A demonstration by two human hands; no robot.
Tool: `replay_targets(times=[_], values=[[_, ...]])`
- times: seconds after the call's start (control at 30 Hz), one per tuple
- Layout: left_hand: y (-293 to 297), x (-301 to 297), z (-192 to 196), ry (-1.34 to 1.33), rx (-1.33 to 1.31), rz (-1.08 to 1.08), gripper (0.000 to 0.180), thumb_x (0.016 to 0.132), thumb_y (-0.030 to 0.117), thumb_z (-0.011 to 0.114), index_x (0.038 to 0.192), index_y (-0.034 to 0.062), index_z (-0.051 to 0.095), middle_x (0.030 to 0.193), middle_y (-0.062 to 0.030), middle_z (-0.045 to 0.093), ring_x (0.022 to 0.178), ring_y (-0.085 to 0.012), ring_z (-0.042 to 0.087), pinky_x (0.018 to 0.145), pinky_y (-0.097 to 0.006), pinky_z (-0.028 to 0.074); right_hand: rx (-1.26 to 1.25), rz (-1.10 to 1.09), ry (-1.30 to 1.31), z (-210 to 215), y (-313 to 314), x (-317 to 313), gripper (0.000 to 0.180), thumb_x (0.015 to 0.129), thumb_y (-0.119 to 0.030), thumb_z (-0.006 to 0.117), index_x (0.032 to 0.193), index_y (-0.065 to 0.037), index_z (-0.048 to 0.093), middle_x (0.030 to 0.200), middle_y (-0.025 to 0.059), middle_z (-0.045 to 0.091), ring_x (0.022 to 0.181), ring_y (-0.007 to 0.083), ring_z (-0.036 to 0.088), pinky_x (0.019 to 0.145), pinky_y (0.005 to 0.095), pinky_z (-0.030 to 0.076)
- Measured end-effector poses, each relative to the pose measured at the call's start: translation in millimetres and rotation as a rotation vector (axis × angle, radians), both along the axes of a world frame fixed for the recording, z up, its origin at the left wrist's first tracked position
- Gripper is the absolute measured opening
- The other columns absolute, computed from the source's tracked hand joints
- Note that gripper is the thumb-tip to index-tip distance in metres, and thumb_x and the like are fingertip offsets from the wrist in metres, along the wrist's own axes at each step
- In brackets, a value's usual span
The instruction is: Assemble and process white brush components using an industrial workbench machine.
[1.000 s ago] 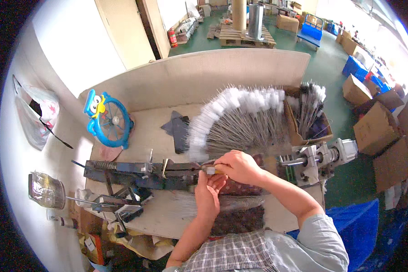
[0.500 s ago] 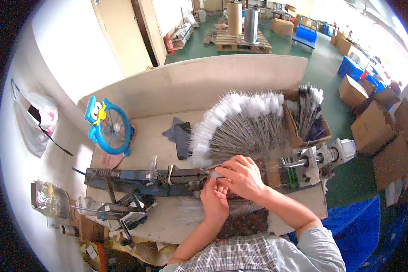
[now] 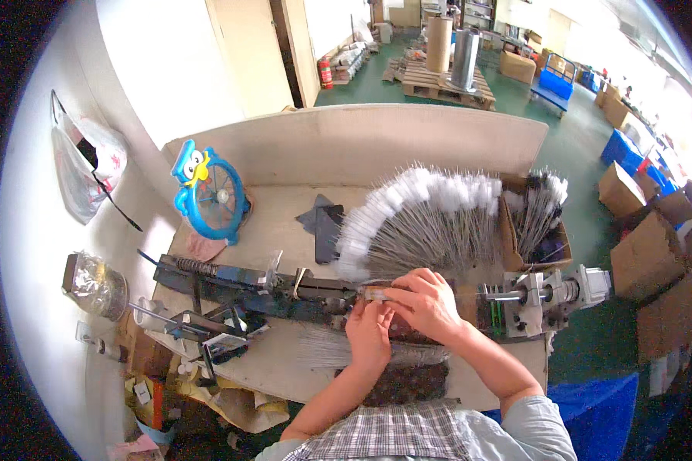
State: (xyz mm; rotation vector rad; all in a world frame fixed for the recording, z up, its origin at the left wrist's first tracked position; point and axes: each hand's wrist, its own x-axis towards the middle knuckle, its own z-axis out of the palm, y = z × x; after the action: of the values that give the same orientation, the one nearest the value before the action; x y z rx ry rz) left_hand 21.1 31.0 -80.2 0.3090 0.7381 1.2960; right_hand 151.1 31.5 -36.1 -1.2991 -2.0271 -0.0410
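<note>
Both hands meet over a long dark metal machine (image 3: 246,286) that runs across the workbench. My right hand (image 3: 425,303) lies over a small pale piece (image 3: 377,293) on the machine's rail, fingers closed on it. My left hand (image 3: 369,332) pinches the same piece from below. Just behind the hands lies a wide fan of thin wire brushes with white fluffy tips (image 3: 427,219). A bundle of bare thin wires (image 3: 327,353) lies on the bench in front of my left hand.
A motor block (image 3: 550,296) ends the machine at the right. A cardboard box of more brushes (image 3: 538,223) stands behind it. A small blue fan (image 3: 211,196), dark cloth pieces (image 3: 323,223), a plastic-wrapped jar (image 3: 92,280) and a hanging bag (image 3: 81,165) are at the left. Cartons (image 3: 646,261) stand right.
Both hands stay on the machine's rail; the right hand has closed lower over the small piece and the left hand has come up against it. My head has shifted slightly.
</note>
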Motion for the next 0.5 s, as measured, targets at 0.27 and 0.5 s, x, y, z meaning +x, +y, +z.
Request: replay_targets(times=[0.27, 0.5], values=[[5, 0, 8, -0.087, -0.146, 0.063, 0.008, 0.086, 0.014, 0.052, 0.085, 0.0063, 0.053, 0.084, -0.0027, 0.056, 0.083, -0.0155, 0.057, 0.082, -0.031, 0.044, -0.038, -0.072, 0.087, -1, 2, -7, 0.032, 0.064, -0.021, 0.073, 0.094, -0.011, 0.067, 0.091, 0.0028, 0.063, 0.086, 0.0222, 0.058, 0.074, 0.0352, 0.048], [3, 5, 10, -0.007, -0.082, 0.104, 0.006, 0.086, 0.011, 0.053, 0.087, 0.0050, 0.054, 0.087, -0.0026, 0.055, 0.084, -0.0148, 0.056, 0.079, -0.029, 0.045, 0.004, 0.002, 0.080, -2, 7, -13, 0.025, 0.069, -0.021, 0.066, 0.093, -0.017, 0.067, 0.092, -0.0006, 0.061, 0.089, 0.0201, 0.056, 0.074, 0.0341, 0.045]])
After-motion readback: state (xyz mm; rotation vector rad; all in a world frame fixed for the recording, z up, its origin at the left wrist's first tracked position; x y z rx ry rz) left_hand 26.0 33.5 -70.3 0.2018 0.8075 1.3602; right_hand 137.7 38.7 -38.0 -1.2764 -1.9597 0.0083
